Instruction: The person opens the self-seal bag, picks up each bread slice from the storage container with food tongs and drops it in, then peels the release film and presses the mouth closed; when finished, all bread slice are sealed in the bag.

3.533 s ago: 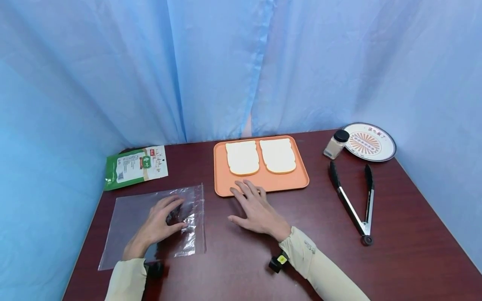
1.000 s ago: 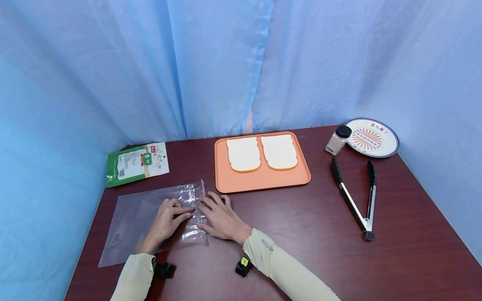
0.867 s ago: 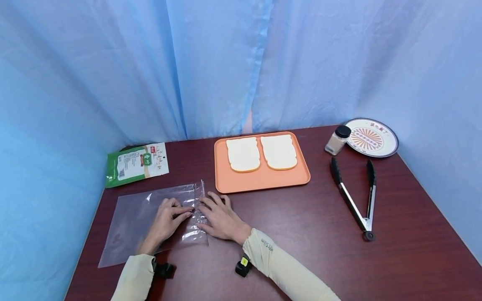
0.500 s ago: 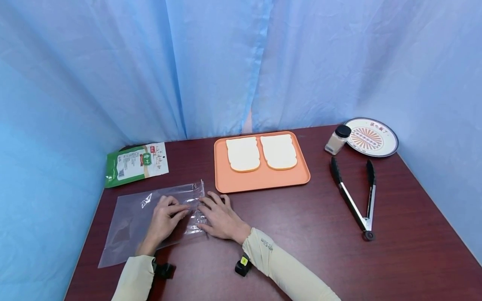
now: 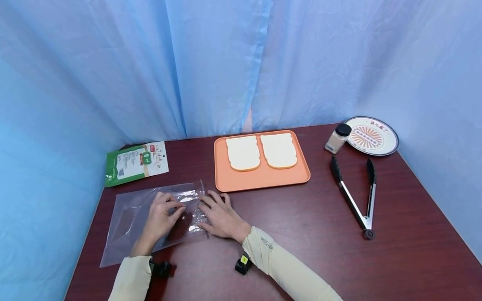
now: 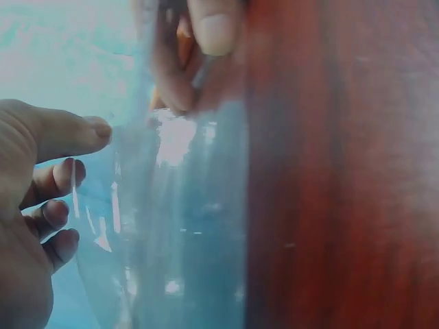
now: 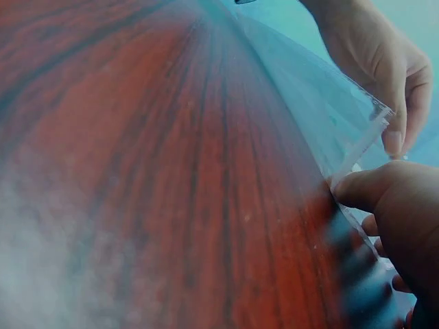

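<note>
A clear plastic bag (image 5: 126, 217) lies on the table at the left, its mouth edge toward the right. My left hand (image 5: 162, 215) pinches the film between thumb and fingers, a little in from that edge, and the film is drawn up in creases there. The left wrist view shows the left thumb (image 6: 75, 133) over the shiny film. My right hand (image 5: 222, 215) rests on the mouth edge with its fingers spread. In the right wrist view the right thumb (image 7: 367, 188) presses right at the bag's edge.
Behind the hands sits an orange tray (image 5: 263, 182) bearing two bread slices (image 5: 242, 153). A green-and-white packet (image 5: 137, 163) lies at the back left. To the right are black-tipped tongs (image 5: 352, 205), a black-lidded jar (image 5: 337, 138) and a patterned plate (image 5: 388, 140).
From apart, both hands have come together at the bag's mouth. Since then my left hand has pinched the film and pulled slightly left, creasing the bag; the right hand has stayed put.
</note>
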Available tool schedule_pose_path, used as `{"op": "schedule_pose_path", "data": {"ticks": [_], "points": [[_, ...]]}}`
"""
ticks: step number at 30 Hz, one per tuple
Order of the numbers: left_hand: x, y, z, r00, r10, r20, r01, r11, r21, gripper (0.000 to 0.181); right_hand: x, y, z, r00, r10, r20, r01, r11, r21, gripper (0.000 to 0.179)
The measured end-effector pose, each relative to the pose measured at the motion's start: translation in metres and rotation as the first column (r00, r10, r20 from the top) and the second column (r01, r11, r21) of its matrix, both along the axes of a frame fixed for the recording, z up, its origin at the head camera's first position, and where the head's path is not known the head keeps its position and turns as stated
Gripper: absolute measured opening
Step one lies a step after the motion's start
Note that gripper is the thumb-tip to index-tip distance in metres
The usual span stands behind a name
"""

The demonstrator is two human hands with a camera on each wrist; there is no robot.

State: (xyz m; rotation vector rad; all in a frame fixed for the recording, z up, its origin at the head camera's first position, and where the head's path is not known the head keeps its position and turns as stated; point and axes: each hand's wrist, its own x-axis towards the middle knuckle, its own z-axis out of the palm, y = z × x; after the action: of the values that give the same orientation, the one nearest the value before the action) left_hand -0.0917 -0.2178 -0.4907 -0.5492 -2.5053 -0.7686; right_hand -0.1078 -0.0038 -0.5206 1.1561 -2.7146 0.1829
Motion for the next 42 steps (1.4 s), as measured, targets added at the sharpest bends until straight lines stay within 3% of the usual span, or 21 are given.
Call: {"op": "schedule_pose_path", "data": {"ticks": [7, 14, 23, 42], "points": [[0.000, -0.001, 0.012, 1.000, 0.018, 0.025, -0.017, 1.000, -0.019, 0.016, 0.000, 0.001, 0.002, 1.000, -0.001, 0.015, 0.001, 1.000, 0.006, 0.052], [0.002, -0.003, 0.017, 0.999, 0.017, 0.047, -0.017, 1.000, 0.005, 0.017, 0.000, 0.000, 0.003, 0.999, -0.005, 0.043, 0.005, 1.000, 0.013, 0.052], [0.003, -0.007, 0.025, 1.000, 0.007, 0.010, -0.007, 1.000, 0.014, 0.018, 0.000, -0.001, 0.001, 0.999, -0.012, 0.032, 0.012, 1.000, 0.004, 0.051], [0.008, -0.014, 0.039, 0.999, 0.039, 0.002, -0.039, 0.999, 0.014, 0.015, -0.001, -0.001, 0.000, 0.998, -0.026, 0.052, 0.025, 0.999, 0.025, 0.053]]}}
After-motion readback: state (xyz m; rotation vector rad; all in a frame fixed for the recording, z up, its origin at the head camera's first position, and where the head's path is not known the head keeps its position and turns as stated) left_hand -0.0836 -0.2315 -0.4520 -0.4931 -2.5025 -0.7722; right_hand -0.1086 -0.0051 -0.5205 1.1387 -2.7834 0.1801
